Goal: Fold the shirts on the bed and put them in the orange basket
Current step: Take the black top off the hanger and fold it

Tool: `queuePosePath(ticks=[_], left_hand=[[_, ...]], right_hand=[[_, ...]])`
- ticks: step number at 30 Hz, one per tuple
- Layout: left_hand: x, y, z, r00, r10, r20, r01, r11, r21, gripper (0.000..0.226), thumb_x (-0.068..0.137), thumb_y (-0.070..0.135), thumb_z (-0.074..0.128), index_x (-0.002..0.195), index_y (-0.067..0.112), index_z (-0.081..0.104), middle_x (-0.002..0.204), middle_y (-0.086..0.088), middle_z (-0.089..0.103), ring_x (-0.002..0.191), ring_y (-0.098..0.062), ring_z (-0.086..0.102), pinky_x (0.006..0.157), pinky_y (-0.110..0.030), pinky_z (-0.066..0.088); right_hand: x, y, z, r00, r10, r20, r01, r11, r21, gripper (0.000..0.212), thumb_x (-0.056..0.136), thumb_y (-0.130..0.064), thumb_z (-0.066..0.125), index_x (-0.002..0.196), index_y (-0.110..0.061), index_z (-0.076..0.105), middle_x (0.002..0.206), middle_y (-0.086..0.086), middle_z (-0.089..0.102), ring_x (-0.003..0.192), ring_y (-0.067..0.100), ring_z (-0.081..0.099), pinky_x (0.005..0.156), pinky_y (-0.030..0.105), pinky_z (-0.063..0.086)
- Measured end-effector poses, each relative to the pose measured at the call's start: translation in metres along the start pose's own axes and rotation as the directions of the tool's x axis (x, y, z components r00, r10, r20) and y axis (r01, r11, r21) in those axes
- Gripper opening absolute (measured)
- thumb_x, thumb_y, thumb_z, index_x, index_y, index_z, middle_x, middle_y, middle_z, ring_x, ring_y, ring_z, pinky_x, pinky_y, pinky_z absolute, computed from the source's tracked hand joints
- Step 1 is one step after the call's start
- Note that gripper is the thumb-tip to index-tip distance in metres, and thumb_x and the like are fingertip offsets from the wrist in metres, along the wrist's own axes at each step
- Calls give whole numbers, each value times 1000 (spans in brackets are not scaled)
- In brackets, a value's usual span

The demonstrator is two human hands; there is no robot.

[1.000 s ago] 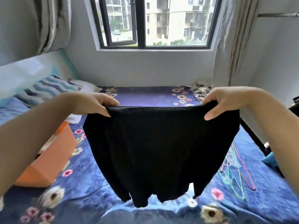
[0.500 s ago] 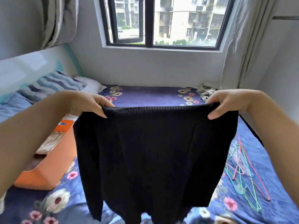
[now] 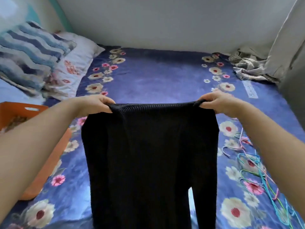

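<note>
A black knit shirt [image 3: 148, 162] hangs spread out in front of me over the bed [image 3: 156, 76]. My left hand [image 3: 94, 104] grips its top left corner and my right hand [image 3: 217, 103] grips its top right corner, with the ribbed edge stretched between them. The shirt's lower part runs out of the bottom of the view. The orange basket [image 3: 47, 164] stands on the bed at the left, partly hidden by my left forearm, with some patterned fabric inside it.
Striped and floral pillows [image 3: 49, 60] lie at the back left. A crumpled grey garment [image 3: 249, 66] sits at the back right by the curtain [image 3: 287, 40]. Several coloured wire hangers [image 3: 257, 167] are strewn on the right side of the flowered sheet.
The view has tipped down, so the window has dropped out of sight. My hands have lowered the shirt toward the bed, still holding its top corners.
</note>
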State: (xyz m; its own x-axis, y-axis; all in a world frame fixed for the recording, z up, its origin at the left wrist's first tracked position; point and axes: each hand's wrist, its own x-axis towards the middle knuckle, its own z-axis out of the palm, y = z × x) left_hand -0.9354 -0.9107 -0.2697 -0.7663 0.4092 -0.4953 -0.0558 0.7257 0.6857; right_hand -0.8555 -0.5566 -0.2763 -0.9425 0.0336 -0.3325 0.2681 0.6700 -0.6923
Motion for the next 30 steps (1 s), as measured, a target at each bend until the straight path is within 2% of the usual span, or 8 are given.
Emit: queuePosePath(ticks=[2,6,11,15,17,21,25,30], left_hand=[[52,-20,8,997,19,-69,-14,997,80,10,66,14,61,76,16,62,72,-4,58,73,-19,54,66,-26,42],[132,-49,28,973,94,-211,-31,958,286,19,86,-2,50,86,14,61,72,-1,54,69,-15,47,54,-12,34],[225,-86,26,954,134,-268,-74,973,220,20,87,-1,50,91,15,63,74,-3,56,66,-14,48,53,-9,35],[288,-119,30,964,140,-227,-97,977,192,17,88,-2,52,94,7,65,81,-8,59,67,-14,50,53,-5,37],[316,-135,30,963,127,-236,-84,979,183,17,89,0,52,96,8,66,83,-7,61,73,-15,51,55,-4,36],[381,-170,49,964,96,-247,-51,982,184,19,90,2,50,97,11,66,88,-4,61,84,-16,52,60,-20,36],[423,-202,79,947,96,-307,-26,974,223,23,93,5,45,106,6,65,99,-8,64,94,-21,52,75,-25,35],[453,-233,103,925,213,-315,-33,869,493,35,90,22,39,111,3,60,109,-24,61,102,-41,54,79,-43,40]], right_hand=[[43,27,20,995,44,-85,-42,999,24,19,94,-9,46,86,-19,60,71,0,52,63,10,47,50,15,40],[109,66,57,982,64,-179,-74,996,-49,15,96,-12,42,98,-17,55,65,-4,44,56,9,39,49,19,30],[190,99,87,940,44,-338,-63,997,-45,17,97,-15,41,108,-11,53,67,0,46,61,16,42,51,24,30],[245,129,108,939,-1,-343,-79,972,-220,19,96,-21,45,108,-10,55,82,17,58,82,33,56,71,36,42],[270,141,115,935,-20,-354,-94,949,-302,21,96,-24,44,110,-11,54,87,20,60,86,36,57,69,39,42],[325,176,143,947,-42,-320,-135,849,-511,28,98,-26,39,116,-9,50,96,24,61,87,40,55,64,39,36],[362,211,170,953,-63,-295,-152,745,-650,30,100,-26,33,117,-6,47,98,24,60,84,42,56,63,38,33],[388,250,194,966,-81,-245,-131,662,-738,24,99,-18,33,112,-2,46,95,26,57,78,43,55,58,37,27]])
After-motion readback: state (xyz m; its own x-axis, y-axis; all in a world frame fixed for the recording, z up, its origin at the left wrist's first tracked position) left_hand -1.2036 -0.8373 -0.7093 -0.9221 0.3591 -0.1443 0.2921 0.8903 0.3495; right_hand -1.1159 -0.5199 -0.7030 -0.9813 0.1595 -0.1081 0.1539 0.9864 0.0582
